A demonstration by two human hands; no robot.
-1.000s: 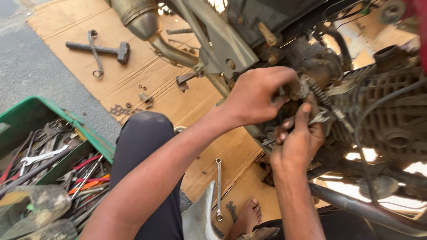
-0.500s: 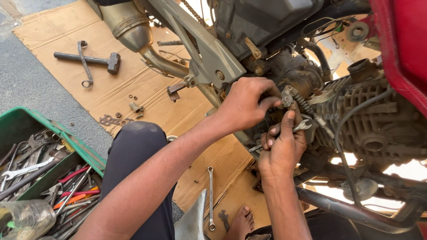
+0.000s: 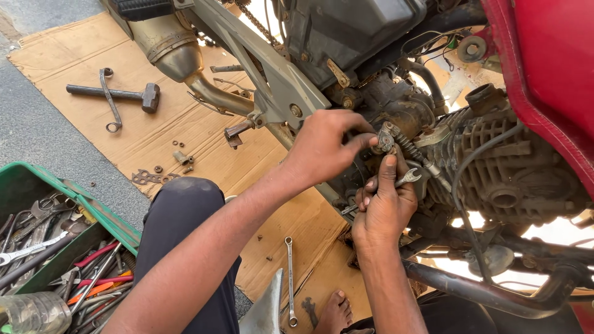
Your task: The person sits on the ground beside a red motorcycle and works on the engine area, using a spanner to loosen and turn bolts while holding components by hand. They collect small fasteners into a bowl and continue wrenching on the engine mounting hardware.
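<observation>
Left hand (image 3: 322, 145): we see it reaching in from the left, fingers curled and pinched on the small metal lever (image 3: 387, 137) at the side of the motorcycle engine (image 3: 495, 167)
Right hand (image 3: 385, 207): it comes from below, fingers closed around a small spanner (image 3: 408, 179); the forefinger points up and touches the lever
Lever: it sits on the engine case, just left of the ribbed cylinder, with a spring cable (image 3: 411, 151) running from it
Step in hand: we judge that the lever fitting is being fastened or loosened, one hand steadying, the other with the tool
Next move: we think the spanner must seat squarely on the small fastener, which is hidden by fingers
Around: a long spanner (image 3: 289, 278) and a hammer (image 3: 114, 93) lie on the cardboard (image 3: 55, 52); green tool tray (image 3: 21, 182) at left
</observation>
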